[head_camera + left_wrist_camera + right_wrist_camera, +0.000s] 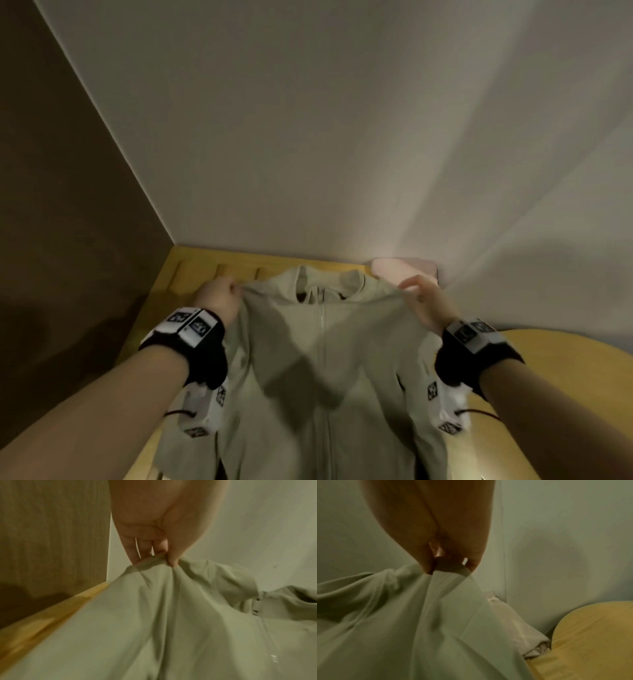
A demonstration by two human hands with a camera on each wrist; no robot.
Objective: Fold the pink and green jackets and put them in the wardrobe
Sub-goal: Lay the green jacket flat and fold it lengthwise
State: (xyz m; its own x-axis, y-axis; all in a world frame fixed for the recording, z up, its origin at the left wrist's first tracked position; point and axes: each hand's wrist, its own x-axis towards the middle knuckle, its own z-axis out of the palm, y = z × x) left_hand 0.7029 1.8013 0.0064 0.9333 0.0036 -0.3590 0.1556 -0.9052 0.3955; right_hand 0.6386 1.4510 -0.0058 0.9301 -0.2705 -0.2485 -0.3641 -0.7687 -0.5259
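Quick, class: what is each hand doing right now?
Left hand: pinching the green jacket at its shoulder.
Right hand: pinching the jacket's other shoulder.

matt cloth green jacket (322,370); smooth wooden tabletop (561,346).

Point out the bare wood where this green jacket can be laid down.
Bare wood shows left of the green jacket, along the slatted wooden edge by the brown panel, and on the rounded wooden surface at right. The far right corner is crowded by the pink jacket against the wall.
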